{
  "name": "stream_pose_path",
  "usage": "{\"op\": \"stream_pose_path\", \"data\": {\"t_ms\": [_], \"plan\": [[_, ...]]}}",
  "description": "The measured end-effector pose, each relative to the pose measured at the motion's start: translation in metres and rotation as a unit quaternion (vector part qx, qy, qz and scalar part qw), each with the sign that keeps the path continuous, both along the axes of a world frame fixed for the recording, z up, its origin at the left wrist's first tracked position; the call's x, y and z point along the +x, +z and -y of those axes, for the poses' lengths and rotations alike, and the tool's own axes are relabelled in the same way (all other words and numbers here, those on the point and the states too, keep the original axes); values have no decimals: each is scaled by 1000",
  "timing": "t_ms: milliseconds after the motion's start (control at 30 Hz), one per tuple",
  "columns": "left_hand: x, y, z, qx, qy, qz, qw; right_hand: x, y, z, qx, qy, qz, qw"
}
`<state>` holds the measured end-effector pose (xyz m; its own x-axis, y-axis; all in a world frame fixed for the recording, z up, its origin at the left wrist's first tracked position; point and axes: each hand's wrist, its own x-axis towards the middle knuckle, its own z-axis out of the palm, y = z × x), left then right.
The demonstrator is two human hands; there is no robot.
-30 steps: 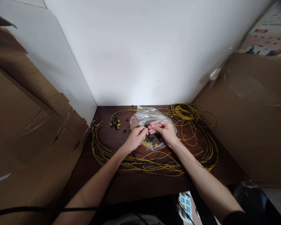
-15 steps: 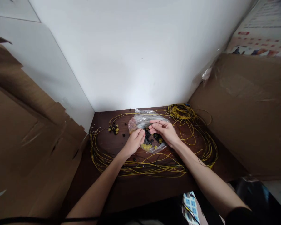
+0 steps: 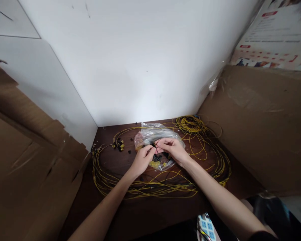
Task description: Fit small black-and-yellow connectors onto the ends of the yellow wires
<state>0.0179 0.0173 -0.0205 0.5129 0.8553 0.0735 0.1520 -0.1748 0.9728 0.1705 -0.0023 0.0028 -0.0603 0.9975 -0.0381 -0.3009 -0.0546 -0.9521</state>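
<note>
Above an open clear plastic bag (image 3: 154, 134), my left hand (image 3: 142, 160) and my right hand (image 3: 172, 149) meet fingertip to fingertip. Both pinch closed; whatever is between the fingers is too small to make out. Small yellow connector pieces (image 3: 155, 164) and black pieces lie in the bag just under the hands. Long yellow and black wires (image 3: 163, 183) loop round the bag and pass beneath both forearms.
A tangled coil of yellow wire (image 3: 192, 124) sits at the back right of the dark wooden table (image 3: 130, 217). Black and yellow pieces (image 3: 119, 145) cluster to the left. Cardboard (image 3: 35, 157) flanks the left, more cardboard (image 3: 253, 134) the right, and a white panel (image 3: 145, 70) the back.
My right hand, which was apart from the left with its fingers looser, has come down and left to meet my left fingertips. The whole view has shifted slightly.
</note>
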Motion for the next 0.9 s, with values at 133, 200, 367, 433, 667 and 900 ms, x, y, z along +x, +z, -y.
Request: {"op": "stream_pose_path", "data": {"t_ms": [133, 200, 367, 433, 667, 900], "plan": [[0, 1, 0, 6, 2, -5, 1000, -1, 0, -1, 14, -2, 10, 1000], [0, 1, 0, 7, 2, -7, 1000, -2, 1, -1, 9, -5, 11, 1000], [0, 2, 1, 7, 2, -15, 1000, -1, 4, 1, -3, -1, 3, 1000], [0, 2, 1, 7, 4, -19, 1000, -1, 5, 1, -3, 4, 2, 1000], [-1, 3, 2, 9, 5, -23, 1000, -1, 5, 1, -2, 11, 16, 1000], [-1, 3, 1, 11, 2, -23, 1000, -1, 4, 0, 1, 16, 21, 1000]]}}
